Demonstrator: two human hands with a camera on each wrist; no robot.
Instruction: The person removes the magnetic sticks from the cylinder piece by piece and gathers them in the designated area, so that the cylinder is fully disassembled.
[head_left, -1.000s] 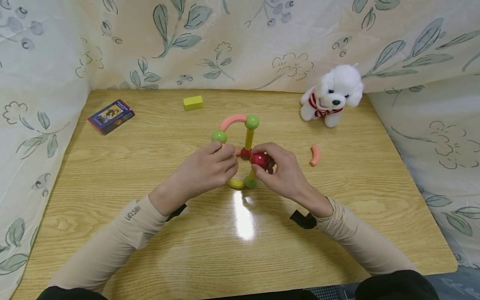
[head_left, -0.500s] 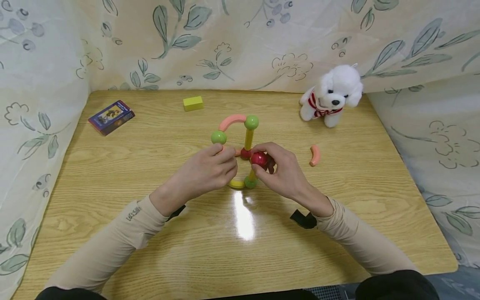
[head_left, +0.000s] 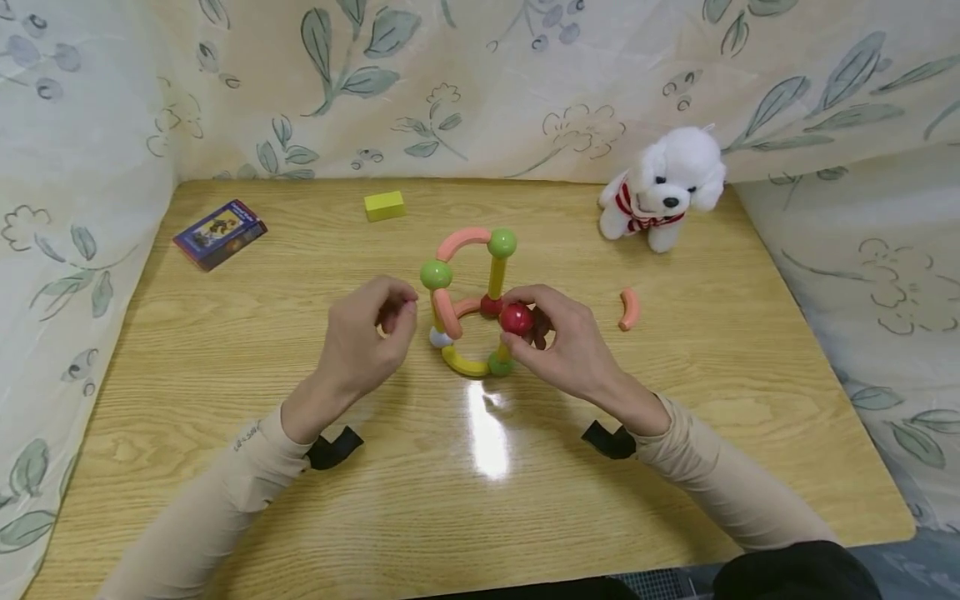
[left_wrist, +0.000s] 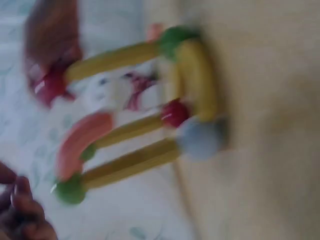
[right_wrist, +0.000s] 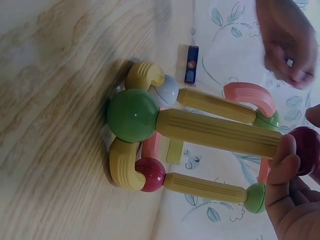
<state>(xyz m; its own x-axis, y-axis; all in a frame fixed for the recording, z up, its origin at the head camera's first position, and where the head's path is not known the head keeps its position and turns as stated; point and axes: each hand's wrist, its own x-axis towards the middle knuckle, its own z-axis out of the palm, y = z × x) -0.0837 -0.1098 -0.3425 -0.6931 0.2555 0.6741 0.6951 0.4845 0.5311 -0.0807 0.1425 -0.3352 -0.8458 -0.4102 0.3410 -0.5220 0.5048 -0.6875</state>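
Observation:
A magnetic stick-and-ball frame stands on the table (head_left: 480,492). My right hand (head_left: 558,337) pinches the red ball (head_left: 516,319) on top of its near right yellow stick (right_wrist: 215,131). At the left, a curved pink stick (head_left: 447,314) hangs from a green ball (head_left: 436,274), its other end free. Another curved pink stick (head_left: 462,241) joins that ball to a second green ball (head_left: 502,242). Below are a white ball (head_left: 440,337), a red ball (right_wrist: 151,174) and curved yellow sticks (head_left: 465,364). My left hand (head_left: 367,333) is left of the frame, fingers loosely curled, holding nothing.
A loose curved pink stick (head_left: 629,309) lies to the right. Behind it stands a white toy dog (head_left: 667,187) with a striped scarf. A yellow block (head_left: 385,206) and a blue box (head_left: 220,235) lie toward the back left. A patterned curtain (head_left: 480,83) borders the table.
My left hand has let go of the curved pink stick and moved left, away from the frame. The right hand keeps holding the red ball in place.

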